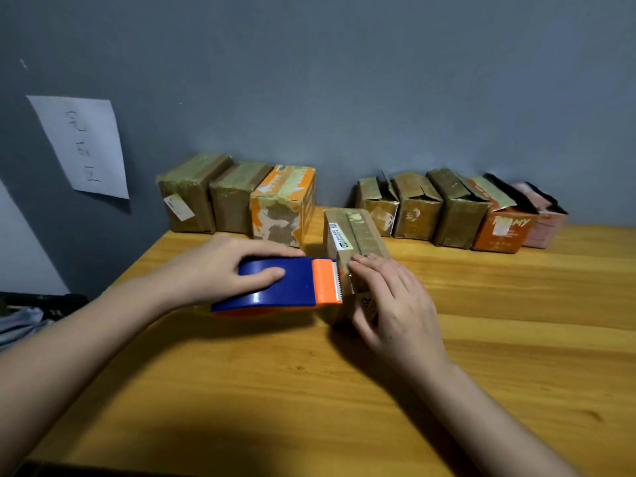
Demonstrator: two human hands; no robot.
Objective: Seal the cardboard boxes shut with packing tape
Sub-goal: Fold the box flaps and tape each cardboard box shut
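Note:
A small brown cardboard box (pixel 358 235) with a white label stands in the middle of the wooden table (pixel 516 339). My left hand (pixel 220 270) grips a blue and orange tape dispenser (pixel 285 284), thumb on its side and fingers over its top. The dispenser's serrated orange end touches the box's near left edge. My right hand (pixel 392 304) rests on the box's near end, fingers laid flat on its top and thumb down its front face.
Three taped boxes (pixel 237 201) stand in a row at the back left by the wall. Several boxes with raised flaps (pixel 457 208) line the back right. A handwritten paper sheet (pixel 82 146) hangs on the left wall. Grey cloth (pixel 20 325) lies beyond the table's left edge.

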